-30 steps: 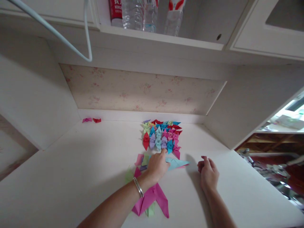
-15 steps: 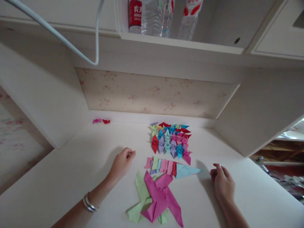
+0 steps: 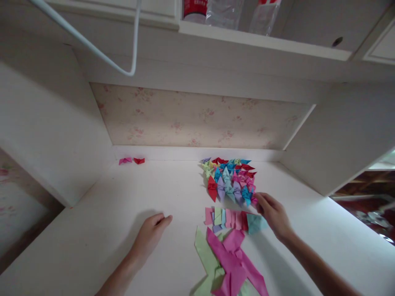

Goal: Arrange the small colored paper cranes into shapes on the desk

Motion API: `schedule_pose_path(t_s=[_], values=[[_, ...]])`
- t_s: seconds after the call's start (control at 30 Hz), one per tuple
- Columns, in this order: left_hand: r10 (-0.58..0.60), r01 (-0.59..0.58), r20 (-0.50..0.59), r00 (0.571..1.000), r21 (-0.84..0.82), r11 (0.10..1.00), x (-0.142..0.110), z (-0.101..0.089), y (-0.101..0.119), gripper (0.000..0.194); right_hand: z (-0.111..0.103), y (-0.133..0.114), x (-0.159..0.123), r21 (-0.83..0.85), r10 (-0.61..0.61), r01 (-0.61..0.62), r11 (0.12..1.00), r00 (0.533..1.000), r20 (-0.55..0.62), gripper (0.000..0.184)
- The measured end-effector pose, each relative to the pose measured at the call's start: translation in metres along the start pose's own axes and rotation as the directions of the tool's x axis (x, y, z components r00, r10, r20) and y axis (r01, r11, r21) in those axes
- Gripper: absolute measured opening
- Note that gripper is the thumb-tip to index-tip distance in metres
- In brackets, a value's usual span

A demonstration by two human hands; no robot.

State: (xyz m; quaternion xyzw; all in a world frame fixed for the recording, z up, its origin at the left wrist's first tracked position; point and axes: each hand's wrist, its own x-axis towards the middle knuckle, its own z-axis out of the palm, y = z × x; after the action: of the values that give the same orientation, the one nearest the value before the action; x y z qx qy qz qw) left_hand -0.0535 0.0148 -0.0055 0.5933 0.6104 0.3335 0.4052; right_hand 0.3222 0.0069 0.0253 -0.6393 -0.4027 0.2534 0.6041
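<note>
A cluster of small folded paper cranes (image 3: 230, 179) in many colours lies at the back of the white desk (image 3: 129, 205). In front of it is a row of folded paper strips (image 3: 226, 217), then a light blue folded piece (image 3: 254, 223). My right hand (image 3: 273, 213) reaches over that blue piece to the cluster's near right corner, fingers curled at a pink crane; a grip is not clear. My left hand (image 3: 149, 236) rests on the bare desk left of the papers, fingers loosely extended and holding nothing. Larger pink (image 3: 236, 263) and green (image 3: 206, 263) folded sheets lie nearest me.
Two small folded pieces, pink and red (image 3: 132, 160), sit at the back left by the wall. A shelf above holds bottles (image 3: 228, 10). A white cable (image 3: 92, 45) loops down at the upper left. Side panels wall the desk on both sides.
My right hand has moved left and forward from the bare desk onto the blue piece and the cluster's corner. My left hand earlier left the papers and now rests further left, more relaxed.
</note>
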Motion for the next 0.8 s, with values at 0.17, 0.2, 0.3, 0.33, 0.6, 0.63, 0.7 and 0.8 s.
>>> schedule_pose_path(t_s=[0.17,0.2,0.3,0.33,0.6,0.63,0.7,0.8], values=[[-0.042,0.043,0.017,0.999,-0.041,0.998,0.005,-0.001,-0.01,0.045,0.133,-0.043,-0.011,-0.151,-0.126,0.32,0.935,0.7,0.703,0.036],[-0.05,0.051,0.022,0.999,-0.046,0.998,0.006,-0.001,-0.011,0.046,0.162,-0.046,-0.012,-0.146,-0.121,0.334,0.931,0.661,0.74,0.033],[-0.062,0.064,0.051,0.997,-0.053,0.997,0.006,-0.002,-0.009,0.047,0.247,-0.048,-0.011,-0.171,-0.107,0.489,0.855,0.491,0.865,0.027],[-0.061,0.065,0.062,0.996,-0.051,0.997,0.006,-0.002,-0.009,0.047,0.273,-0.046,-0.011,-0.187,-0.106,0.604,0.775,0.415,0.903,0.028],[-0.059,0.057,0.185,0.981,0.018,0.998,0.011,0.003,-0.009,0.049,0.42,-0.042,-0.015,-0.167,-0.129,0.71,0.684,0.343,0.93,0.028],[-0.064,0.058,0.199,0.978,0.038,0.998,0.012,0.004,-0.01,0.049,0.431,-0.043,-0.015,-0.171,-0.131,0.713,0.68,0.348,0.928,0.035],[-0.077,0.062,0.217,0.973,0.078,0.995,0.014,0.005,-0.01,0.048,0.45,-0.044,-0.012,-0.189,-0.139,0.706,0.682,0.379,0.915,0.051],[-0.093,0.071,0.209,0.973,0.111,0.991,0.015,0.005,-0.008,0.042,0.474,-0.043,-0.006,-0.248,-0.136,0.656,0.713,0.476,0.869,0.063]])
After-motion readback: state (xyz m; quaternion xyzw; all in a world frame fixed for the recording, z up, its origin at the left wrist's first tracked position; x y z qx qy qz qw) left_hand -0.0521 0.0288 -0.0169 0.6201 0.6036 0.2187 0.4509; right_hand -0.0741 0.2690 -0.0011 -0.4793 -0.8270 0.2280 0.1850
